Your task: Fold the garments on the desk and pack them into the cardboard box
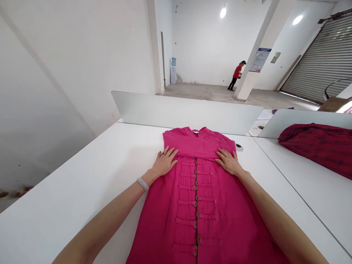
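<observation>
A bright pink garment (170, 205) lies front up on the white table (110, 165), its collar toward the far side. Down its middle runs a row of corded loops and round fasteners. The sleeves are folded across the chest in a flat band. My left hand (164, 161) rests flat on the left end of that band, fingers spread. On the opposite end lies my right hand (228, 161), also flat with its fingers apart. Neither hand grips the cloth. The garment's lower end runs out of view.
Frosted dividers (187, 112) stand along the table's far edge. A dark red checked cloth (319, 146) lies on the adjoining table at right. Near the garment's right shoulder is a cable hole (239, 147). A person in a red top (237, 73) stands far back by a pillar (254, 62).
</observation>
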### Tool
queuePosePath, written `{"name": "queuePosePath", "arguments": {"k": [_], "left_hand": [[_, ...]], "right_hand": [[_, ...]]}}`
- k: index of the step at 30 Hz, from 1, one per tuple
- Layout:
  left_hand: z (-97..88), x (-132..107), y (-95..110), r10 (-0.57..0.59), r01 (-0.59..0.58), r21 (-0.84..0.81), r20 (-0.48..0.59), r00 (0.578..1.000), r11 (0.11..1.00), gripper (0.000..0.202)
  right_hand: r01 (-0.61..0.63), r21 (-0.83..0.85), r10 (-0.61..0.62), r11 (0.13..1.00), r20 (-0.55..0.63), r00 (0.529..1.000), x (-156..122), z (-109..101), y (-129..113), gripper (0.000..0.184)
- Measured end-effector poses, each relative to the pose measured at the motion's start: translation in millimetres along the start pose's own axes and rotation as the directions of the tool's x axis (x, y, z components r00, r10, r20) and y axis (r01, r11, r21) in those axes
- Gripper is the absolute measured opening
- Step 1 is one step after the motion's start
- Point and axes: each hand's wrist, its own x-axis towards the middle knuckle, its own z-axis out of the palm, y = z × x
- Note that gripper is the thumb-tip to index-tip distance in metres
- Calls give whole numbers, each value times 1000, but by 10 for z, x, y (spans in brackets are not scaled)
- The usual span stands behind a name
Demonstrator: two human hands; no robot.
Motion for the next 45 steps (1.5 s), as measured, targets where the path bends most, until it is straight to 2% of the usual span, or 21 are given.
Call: {"name": "queuePosePath", "arguments": {"k": [2,4,7,9,11,14,16,17,19,23,25,27,29,31,32,33,34,37,38,42,45], "left_hand": [[-42,-87,-13,-3,3,-7,-54,999,1000,52],[-110,-270,-25,-5,3,-32,-88,996,999,50],[-224,-745,-39,20,-27,-117,-63,998,993,45],[-290,-1153,-37,32,-41,-185,-50,998,982,42],[-337,-1572,-13,41,-55,-240,-63,997,969,39],[-363,-2104,77,74,-102,-271,-111,991,957,35],[-352,-2344,169,93,-130,-265,-147,985,955,33],[-341,-2426,220,95,-135,-259,-159,983,956,33],[-311,-2526,323,94,-135,-250,-170,981,959,33],[-232,-2581,497,129,-163,-211,-165,978,964,33],[-190,-2591,550,151,-177,-169,-157,976,970,34],[-153,-2603,574,159,-179,-126,-149,976,976,37],[-125,-2615,574,164,-178,-91,-142,976,980,38],[-106,-2620,561,177,-188,-67,-138,974,980,39],[-99,-2620,554,182,-192,-57,-137,974,980,40],[-94,-2617,549,186,-194,-46,-141,972,980,40],[-90,-2614,545,189,-196,-37,-146,971,980,40],[-94,-2601,549,193,-198,-17,-160,968,980,39],[-98,-2598,554,195,-199,-13,-161,968,980,39],[-109,-2600,566,198,-198,11,-160,967,980,39],[-98,-2610,559,195,-194,22,-153,969,981,39]], "right_hand": [[-6,62,10,998,-58,998,-147,-119,-46,51],[4,139,10,990,-101,995,-412,-285,-106,51],[47,272,-34,961,-53,998,-1053,-539,-205,46],[6,349,3,937,-24,1000,-1588,-671,-252,41],[-117,388,143,914,-40,989,-2141,-750,-262,39],[-339,403,414,850,-114,903,-2868,-757,-212,37],[-433,418,523,799,-127,843,-3200,-703,-186,37],[-456,426,547,781,-114,829,-3305,-668,-194,38],[-477,430,559,767,-82,825,-3396,-603,-267,40],[-442,454,527,773,-73,847,-3316,-561,-551,38],[-441,532,541,723,-39,840,-3308,-585,-638,38],[-504,576,612,643,10,791,-3378,-612,-631,41],[-605,532,707,592,16,707,-3496,-622,-559,43],[-672,436,768,598,-73,636,-3598,-607,-498,43],[-681,393,772,617,-137,620,-3627,-593,-493,42],[-669,366,757,647,-198,623,-3636,-576,-509,41],[-639,350,725,685,-238,647,-3625,-556,-546,40],[-525,321,600,788,-216,770,-3501,-487,-721,41],[-512,297,577,806,-202,791,-3445,-461,-780,43],[-511,235,553,827,-179,814,-3255,-384,-932,43],[-454,395,540,798,-136,831,-3207,-417,-972,37]]}}
